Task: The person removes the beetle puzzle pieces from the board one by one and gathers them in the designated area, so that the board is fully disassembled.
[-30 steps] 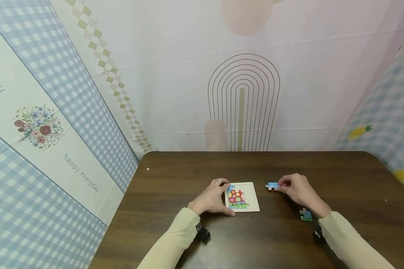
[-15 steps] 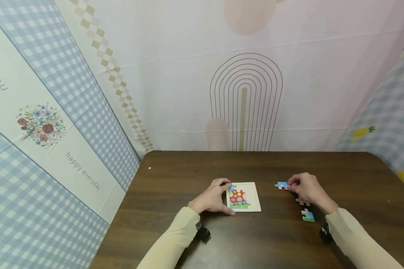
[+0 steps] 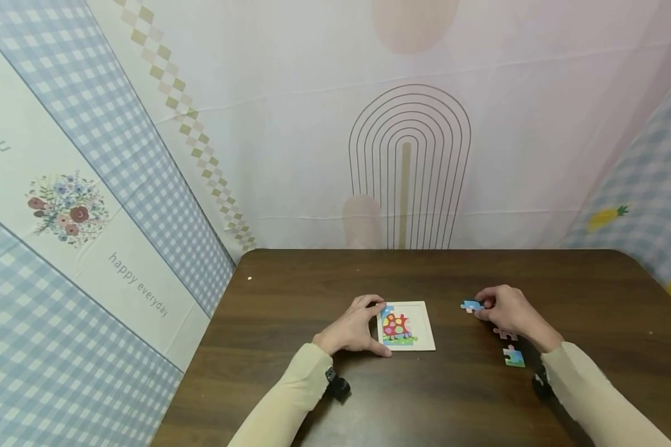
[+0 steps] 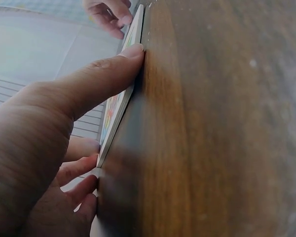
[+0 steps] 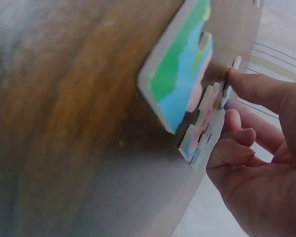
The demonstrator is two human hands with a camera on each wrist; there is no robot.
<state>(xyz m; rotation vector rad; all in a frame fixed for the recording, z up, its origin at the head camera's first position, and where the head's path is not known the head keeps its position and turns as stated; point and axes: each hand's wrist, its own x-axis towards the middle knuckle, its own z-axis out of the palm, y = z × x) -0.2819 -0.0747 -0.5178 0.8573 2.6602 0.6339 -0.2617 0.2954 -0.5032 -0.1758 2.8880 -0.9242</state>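
My left hand (image 3: 353, 326) holds a small white-framed jigsaw board (image 3: 429, 341) at its left side, thumb at the near edge and fingers at the far left corner. Inside the frame are fitted pieces with a red, colour-spotted animal over green; the right part shows bare backing. In the left wrist view, my left thumb (image 4: 108, 74) presses on the board's edge. Right of the board, my right hand (image 3: 509, 310) pinches a blue puzzle piece (image 3: 471, 306) between thumb and finger, low over the table. The right wrist view shows that piece only edge-on, partly behind the fingertips.
Under my right wrist lies a pink puzzle piece (image 3: 505, 334), partly hidden. Nearer me is a blue-and-green piece (image 3: 514, 357), also large in the right wrist view. The brown table (image 3: 291, 273) meets a patterned cloth backdrop (image 3: 291, 155) at its far edge.
My right hand has shifted to the right with the blue puzzle piece, away from the board, and the pink piece has come into sight beneath it. My left hand stays on the board.
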